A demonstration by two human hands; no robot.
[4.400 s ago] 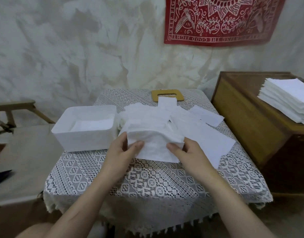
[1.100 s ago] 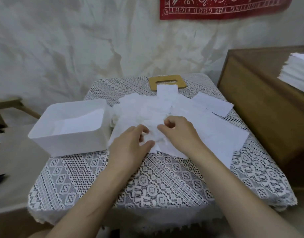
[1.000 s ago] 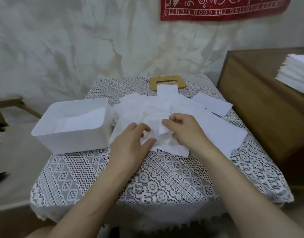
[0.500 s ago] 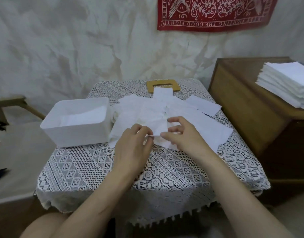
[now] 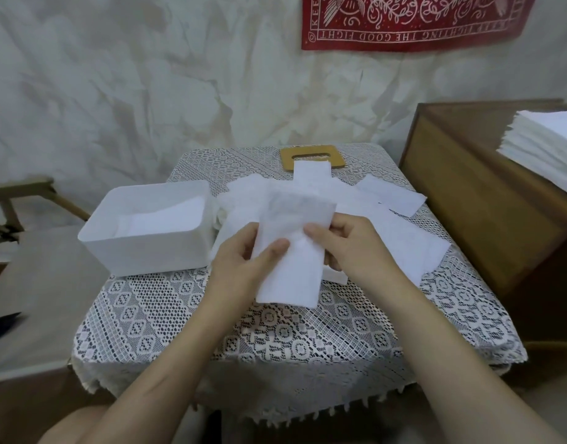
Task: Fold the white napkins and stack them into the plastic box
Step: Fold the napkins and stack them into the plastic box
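Both hands hold one white napkin (image 5: 291,277), lifted off the table and hanging as a long strip. My left hand (image 5: 243,264) pinches its left edge with the thumb on top. My right hand (image 5: 349,248) pinches the right edge. Beneath and behind them lies a loose pile of white napkins (image 5: 387,219) spread over the lace cloth. The white plastic box (image 5: 154,251) stands to the left of the pile, with a folded napkin (image 5: 166,216) lying inside it.
A small table with a lace cloth (image 5: 275,341) carries everything. A wooden lid with a slot (image 5: 311,155) lies at the far edge. To the right is a wooden cabinet (image 5: 484,203) with a stack of white napkins (image 5: 548,142). A chair (image 5: 25,283) is on the left.
The hands were working on a napkin down on the pile; now they have raised it off the table, and it hangs as a long narrow strip between them.
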